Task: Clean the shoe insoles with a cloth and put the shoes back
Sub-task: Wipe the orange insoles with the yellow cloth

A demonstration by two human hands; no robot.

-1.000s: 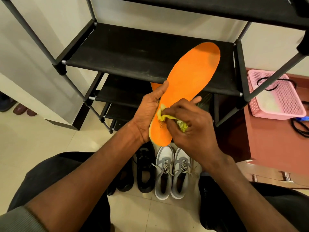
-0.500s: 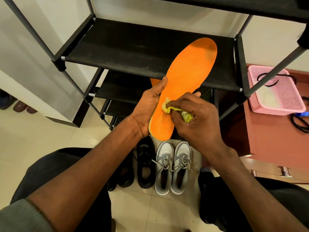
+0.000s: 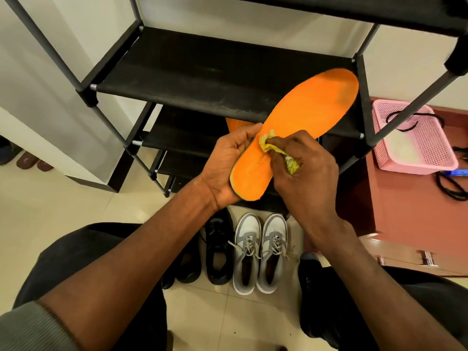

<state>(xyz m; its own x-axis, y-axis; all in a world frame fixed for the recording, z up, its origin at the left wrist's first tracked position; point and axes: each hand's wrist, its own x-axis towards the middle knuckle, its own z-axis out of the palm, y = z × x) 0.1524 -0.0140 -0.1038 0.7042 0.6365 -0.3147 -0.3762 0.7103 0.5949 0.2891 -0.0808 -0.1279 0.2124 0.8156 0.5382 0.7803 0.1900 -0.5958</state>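
Two hands worked mid-scene before the black rack (image 3: 202,79): the left hand (image 3: 225,165) cradled the orange insole (image 3: 298,127) at its near heel, fingers curled behind, while the right hand (image 3: 306,173) pinched a yellow cloth (image 3: 268,146) against it. Grey shoes (image 3: 258,252) stood on the floor below.

Both arms reach forward from the bottom of the picture and meet in the middle. The left hand (image 3: 225,165) is turned palm up. Its thumb lies straight along the edge of the orange insole (image 3: 298,125) and its fingers cup it from below. The right hand (image 3: 306,173) shows its back to us. Its fingers are curled tight round a yellow cloth (image 3: 288,160), pressing it down on the insole.
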